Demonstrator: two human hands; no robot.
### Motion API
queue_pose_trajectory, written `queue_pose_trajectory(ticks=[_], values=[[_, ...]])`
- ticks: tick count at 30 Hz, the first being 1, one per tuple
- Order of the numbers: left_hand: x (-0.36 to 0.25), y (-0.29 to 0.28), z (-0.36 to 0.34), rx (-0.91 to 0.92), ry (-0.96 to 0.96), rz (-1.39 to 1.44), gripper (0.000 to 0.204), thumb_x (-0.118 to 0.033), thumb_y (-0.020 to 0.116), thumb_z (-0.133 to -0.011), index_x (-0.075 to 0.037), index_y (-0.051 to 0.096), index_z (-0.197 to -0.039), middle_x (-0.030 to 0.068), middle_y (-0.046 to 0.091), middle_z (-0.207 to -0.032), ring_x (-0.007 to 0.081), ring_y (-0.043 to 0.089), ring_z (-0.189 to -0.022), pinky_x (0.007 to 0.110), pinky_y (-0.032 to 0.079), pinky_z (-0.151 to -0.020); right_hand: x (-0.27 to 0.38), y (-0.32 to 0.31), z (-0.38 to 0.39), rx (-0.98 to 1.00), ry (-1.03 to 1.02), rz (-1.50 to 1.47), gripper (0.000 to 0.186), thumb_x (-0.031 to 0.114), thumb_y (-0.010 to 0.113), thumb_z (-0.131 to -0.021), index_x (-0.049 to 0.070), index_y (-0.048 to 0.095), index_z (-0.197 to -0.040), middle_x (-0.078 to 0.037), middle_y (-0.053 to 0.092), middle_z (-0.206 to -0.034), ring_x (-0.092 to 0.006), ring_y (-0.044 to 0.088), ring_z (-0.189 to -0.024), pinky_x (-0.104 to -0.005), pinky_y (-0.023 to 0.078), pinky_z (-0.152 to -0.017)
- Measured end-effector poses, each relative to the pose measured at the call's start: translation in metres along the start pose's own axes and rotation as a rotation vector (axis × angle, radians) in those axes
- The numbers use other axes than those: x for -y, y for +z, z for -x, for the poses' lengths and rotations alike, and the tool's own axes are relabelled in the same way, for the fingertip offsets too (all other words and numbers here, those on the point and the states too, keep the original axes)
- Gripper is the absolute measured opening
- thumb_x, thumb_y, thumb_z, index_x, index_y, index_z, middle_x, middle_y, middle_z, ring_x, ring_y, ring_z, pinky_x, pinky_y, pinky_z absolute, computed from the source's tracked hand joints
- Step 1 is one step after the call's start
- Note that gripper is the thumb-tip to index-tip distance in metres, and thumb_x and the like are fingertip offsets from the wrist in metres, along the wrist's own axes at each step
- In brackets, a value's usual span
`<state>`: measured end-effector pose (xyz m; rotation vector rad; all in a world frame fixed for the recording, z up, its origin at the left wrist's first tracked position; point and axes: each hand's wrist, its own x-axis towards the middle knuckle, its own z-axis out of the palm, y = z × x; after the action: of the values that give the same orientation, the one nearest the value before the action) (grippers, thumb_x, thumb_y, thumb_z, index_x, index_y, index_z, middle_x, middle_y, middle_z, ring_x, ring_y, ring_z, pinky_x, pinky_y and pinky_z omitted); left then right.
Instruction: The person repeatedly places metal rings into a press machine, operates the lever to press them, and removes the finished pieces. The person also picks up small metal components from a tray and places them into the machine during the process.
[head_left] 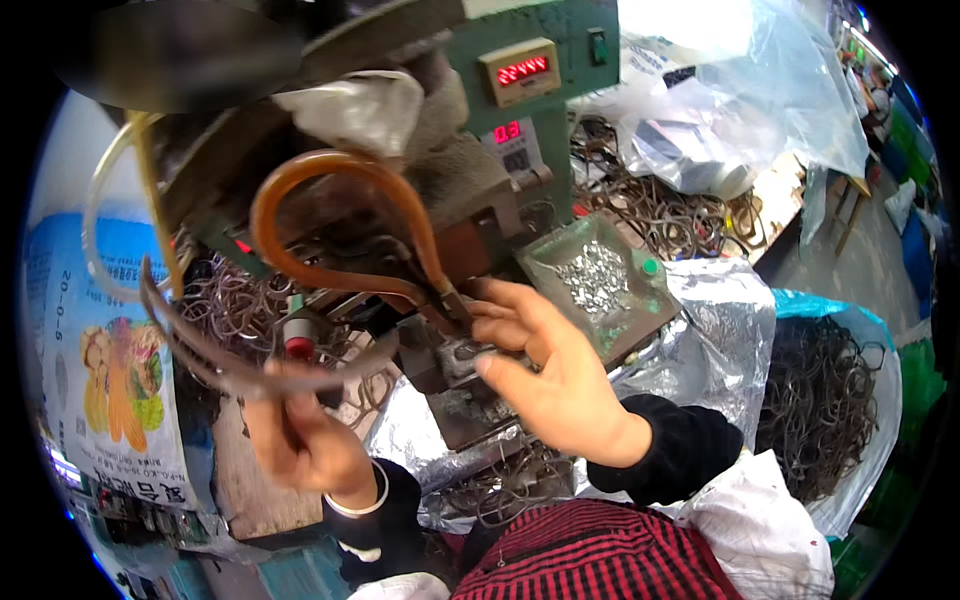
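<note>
1. Your left hand (305,435) is clenched around a bundle of thin dark elastic bands (215,350), which fan out upward and to the left from your fist.
2. Your right hand (545,375) is spread, with the fingers (500,298) reaching to the jaw area of the green press machine (520,120); the thumb and forefinger touch a small metal piece (465,350) there, but whether they pinch it you cannot tell.
3. An amber rubber hose (330,215) loops in front of the machine and ends just beside your right fingertips.
4. Two red digital displays (522,70) glow on the machine's front.
5. A shallow green tray (640,300) of small silver metal clips (592,275) sits just right of your right hand.
6. Heaps of loose dark bands (820,395) fill an open bag at your right, and more lie behind the machine.
7. A printed sack (105,380) stands at your left.
</note>
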<state>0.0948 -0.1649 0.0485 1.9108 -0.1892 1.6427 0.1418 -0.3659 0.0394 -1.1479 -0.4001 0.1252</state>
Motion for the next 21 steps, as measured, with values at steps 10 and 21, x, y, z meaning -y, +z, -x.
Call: queue_pose_trajectory(ticks=[10,21], values=[[-0.018,0.033,0.039,0.485,0.344,0.089,0.043,0.009,0.068,-0.064,-0.006,0.071,-0.104,0.0109,0.068,-0.090,0.0239,0.063,-0.068,0.032,0.049,-0.056,-0.071,-0.140,-0.030,-0.263,-0.322,1.547,0.021,0.015,0.074,-0.075,0.004,0.065,-0.092,-0.016,0.062,-0.118,-0.0357,0.051,-0.126,-0.0474,0.052,-0.082],[-0.016,0.036,0.039,0.463,0.353,0.131,0.039,0.011,0.069,-0.065,-0.004,0.072,-0.101,0.0077,0.067,-0.085,0.0218,0.060,-0.065,0.032,0.045,-0.054,-0.066,-0.141,-0.052,-0.357,-0.448,1.156,0.008,0.010,0.068,-0.082,0.004,0.070,-0.087,-0.014,0.070,-0.089,-0.0356,0.065,-0.086,-0.0432,0.052,-0.076]])
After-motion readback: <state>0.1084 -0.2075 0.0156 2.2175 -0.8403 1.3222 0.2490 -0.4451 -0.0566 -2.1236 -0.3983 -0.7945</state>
